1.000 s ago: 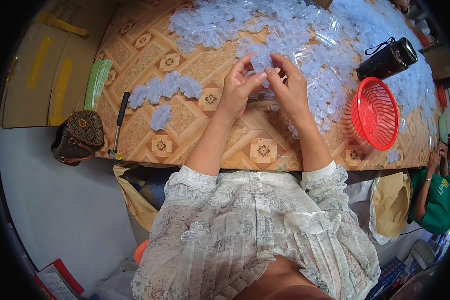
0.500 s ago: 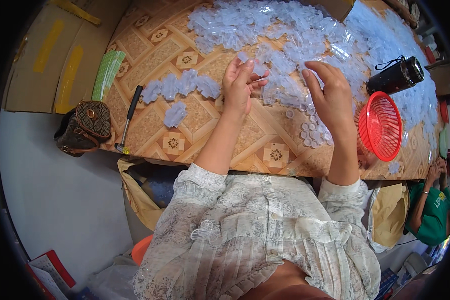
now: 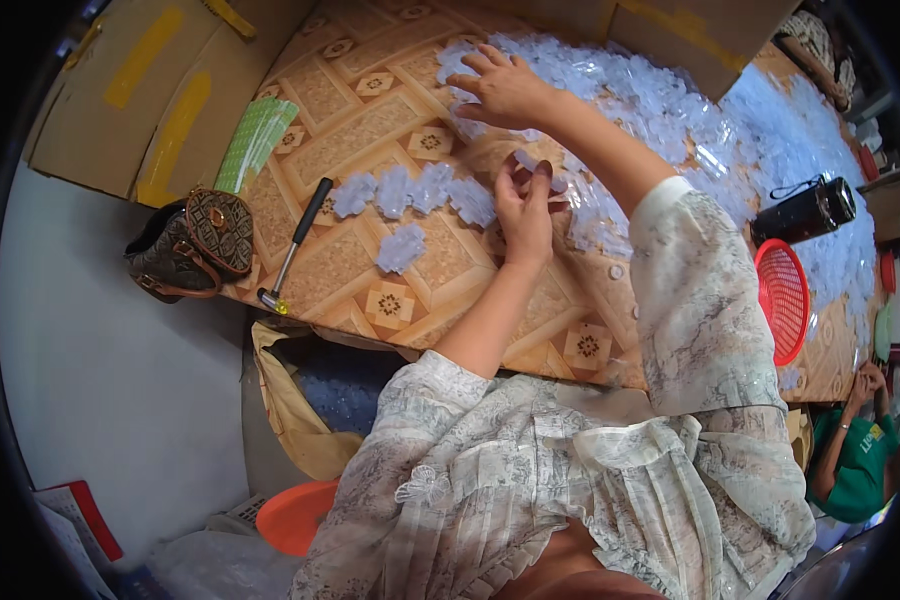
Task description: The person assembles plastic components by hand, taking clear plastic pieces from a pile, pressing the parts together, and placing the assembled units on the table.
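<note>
My left hand (image 3: pixel 527 208) is closed on a small clear plastic piece (image 3: pixel 526 160), which pokes out between thumb and fingers above the patterned table. Beyond it my right hand (image 3: pixel 505 90) stretches across with spread fingers and nothing visible in it. It hovers over or touches the left edge of a big heap of clear plastic pieces (image 3: pixel 620 95); I cannot tell which. To the left of my left hand lies a row of small clusters of these pieces (image 3: pixel 393 192), with one separate cluster (image 3: pixel 402 248) nearer me. My right sleeve hides most of the small white rings (image 3: pixel 616 271).
A red basket (image 3: pixel 782 300) and a black flask (image 3: pixel 805 210) stand at the right. A hammer (image 3: pixel 297 245), a handbag (image 3: pixel 195 245) and a green-white sheet (image 3: pixel 255 145) lie left. Cardboard boxes (image 3: pixel 685 40) border the far side. A co-worker in green (image 3: pixel 855 460) sits far right.
My right hand has swung up and left, past my left hand, to the heap's left edge, its fingers spreading. My left hand keeps its plastic piece. The whole view has shifted somewhat.
</note>
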{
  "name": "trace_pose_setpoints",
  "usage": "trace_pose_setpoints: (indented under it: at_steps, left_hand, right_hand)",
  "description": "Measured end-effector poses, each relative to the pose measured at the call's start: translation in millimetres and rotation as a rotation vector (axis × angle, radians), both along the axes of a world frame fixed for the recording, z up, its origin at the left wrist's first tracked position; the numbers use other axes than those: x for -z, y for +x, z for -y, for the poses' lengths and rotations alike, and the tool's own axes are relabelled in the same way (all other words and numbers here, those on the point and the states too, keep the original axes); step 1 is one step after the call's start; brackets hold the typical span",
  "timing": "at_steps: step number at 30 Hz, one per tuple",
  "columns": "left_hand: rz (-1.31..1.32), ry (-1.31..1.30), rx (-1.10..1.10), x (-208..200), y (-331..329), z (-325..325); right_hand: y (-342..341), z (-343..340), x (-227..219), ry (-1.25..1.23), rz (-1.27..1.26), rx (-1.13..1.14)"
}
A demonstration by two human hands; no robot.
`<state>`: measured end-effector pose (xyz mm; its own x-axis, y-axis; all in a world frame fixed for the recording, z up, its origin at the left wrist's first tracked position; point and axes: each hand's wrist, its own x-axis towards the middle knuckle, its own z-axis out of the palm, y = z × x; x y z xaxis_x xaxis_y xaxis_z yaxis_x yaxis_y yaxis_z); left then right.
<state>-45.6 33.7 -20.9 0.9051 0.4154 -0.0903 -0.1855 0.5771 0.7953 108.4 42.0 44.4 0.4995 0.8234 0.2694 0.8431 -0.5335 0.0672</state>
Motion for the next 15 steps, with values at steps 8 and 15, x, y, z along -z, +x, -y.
trace_pose_setpoints:
  at_steps: [8,15]
  left_hand:
    - [-0.077,-0.111,-0.107,-3.1,-0.1,0.2]
    - [-0.128,-0.105,-0.235,-3.7,6.3,-1.8]
  right_hand:
    - [35.8,-53.1,19.0,-0.233,0.019,0.12]
    - [41.9,-26.5,27.1,-0.29,-0.135,0.25]
